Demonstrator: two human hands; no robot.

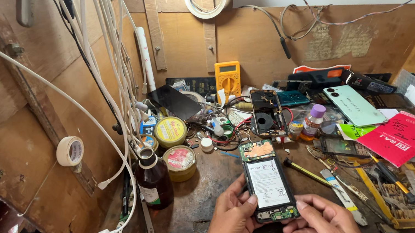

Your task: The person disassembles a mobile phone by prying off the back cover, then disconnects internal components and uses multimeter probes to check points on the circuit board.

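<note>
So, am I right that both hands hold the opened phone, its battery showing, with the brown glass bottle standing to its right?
Not quite: the head view shows the brown glass bottle standing left of the opened phone. The left hand and right hand do hold it, battery showing.

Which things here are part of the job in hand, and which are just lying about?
In hand:
opened phone, back off, battery showing
left hand holding its lower left edge
right hand at its bottom right corner

Lying about:
brown bottle
yellow multimeter
mint-green phone
red booklet
tape roll
</note>
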